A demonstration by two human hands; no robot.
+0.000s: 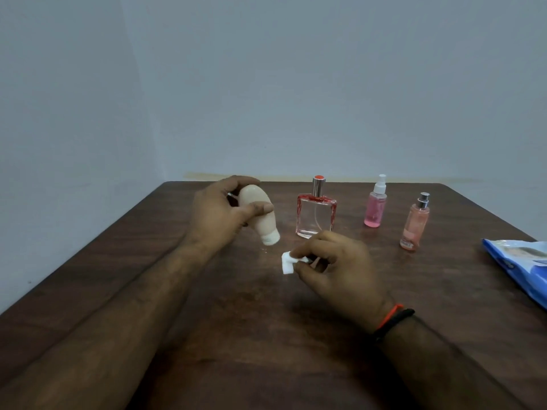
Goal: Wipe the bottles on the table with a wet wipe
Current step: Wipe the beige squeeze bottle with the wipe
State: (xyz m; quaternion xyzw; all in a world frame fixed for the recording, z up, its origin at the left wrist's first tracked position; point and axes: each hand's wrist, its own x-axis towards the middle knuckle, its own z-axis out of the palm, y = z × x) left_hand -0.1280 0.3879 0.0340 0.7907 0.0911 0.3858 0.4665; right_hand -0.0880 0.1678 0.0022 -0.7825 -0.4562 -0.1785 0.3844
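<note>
Cream plastic is what I have in my left hand [220, 214] — a small squeeze bottle [258, 213] lifted off the table [444, 291] and tipped so its white cap points down and toward me. My right hand [334, 267] is pinched shut on a folded white wipe [287, 262], with only a corner of it poking out past my fingertips.

What worries me most is the grip on that bottle: thumb across the front and fingers curled behind the fat end, nothing supporting the cap end. If I press the wipe hard against it, I judge it could twist out and drop onto the wood, or squeeze out some contents if the cap is loose; whether the cap is fully shut I can't quite tell at this distance. So little wipe is exposed that I may rub with my fingers rather than the cloth.

The square glass bottle [316, 214] stands just right of the cream bottle and just beyond my right hand, so a careless swing could knock it over. Further right of it stand the pink spray bottle [375, 207] and the peach one [413, 224], well clear — and the blue wipe pack [521, 267] lies at the far right edge.

The wipe sits near the cap, below and to its right, not touching it.
</note>
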